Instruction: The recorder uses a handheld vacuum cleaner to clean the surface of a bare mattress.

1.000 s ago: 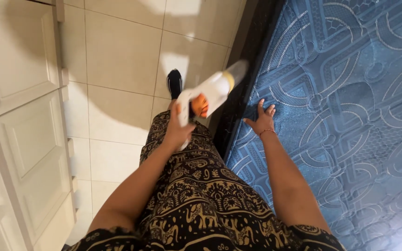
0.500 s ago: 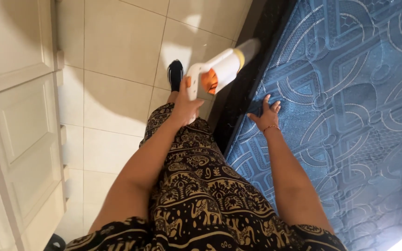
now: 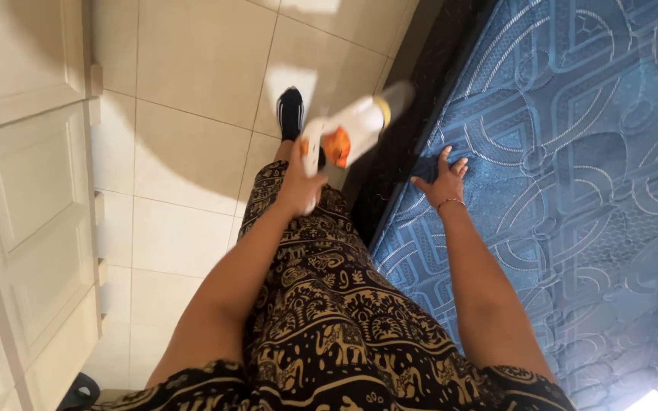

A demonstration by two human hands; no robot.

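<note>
My left hand (image 3: 300, 181) grips the handle of a white handheld vacuum (image 3: 348, 133) with an orange part and a yellow ring near its nozzle. The vacuum is blurred and points up and to the right, toward the dark edge of the bed. My right hand (image 3: 442, 183) rests flat, fingers spread, on the blue patterned mattress (image 3: 573, 167) near its left edge. A thin bracelet sits on that wrist. I wear a dark garment with a gold elephant print (image 3: 336, 320).
Cream cabinet doors (image 3: 20, 198) line the left side. Beige floor tiles (image 3: 184, 91) run between the cabinets and the dark bed frame (image 3: 413, 122). A foot in a black shoe (image 3: 290, 113) stands on the tiles ahead.
The view has shifted forward along the bed. The vacuum stays raised in my left hand and has swung slightly. My right hand has slid a little further along the mattress edge.
</note>
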